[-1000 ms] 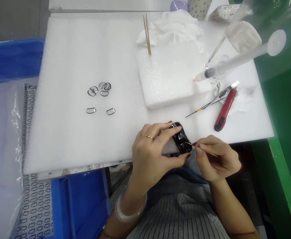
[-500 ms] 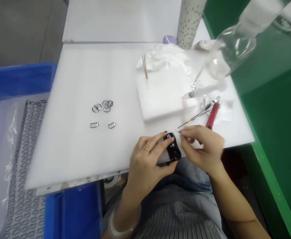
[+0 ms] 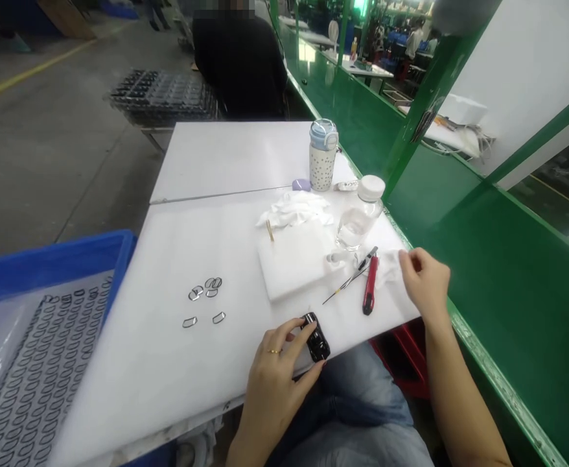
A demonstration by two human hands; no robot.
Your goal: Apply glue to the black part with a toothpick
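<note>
My left hand (image 3: 279,370) grips a small glossy black plastic part (image 3: 317,340) at the table's front edge, fingers on its far end and thumb at its near end. Off to the right, my right hand (image 3: 426,282) is closed, its fingertips pinching the edge of a white tissue (image 3: 387,267). Between the hands lie a red utility knife (image 3: 371,285) and a pair of tweezers (image 3: 350,280). Several thin black-rimmed loop pieces (image 3: 211,284) are spread on the white table (image 3: 236,376) at the left.
A white foam block (image 3: 294,266) with toothpicks (image 3: 269,231) stuck in it stands mid-table. Behind are a crumpled white cloth (image 3: 297,209), a clear bottle (image 3: 359,217) and a dotted tumbler (image 3: 322,159). A blue bin (image 3: 124,250) holds sheets of loops. A person (image 3: 240,65) sits ahead.
My right hand has moved from beside the black part out to the tissue on the right. My left hand still holds the part. The view has tilted up.
</note>
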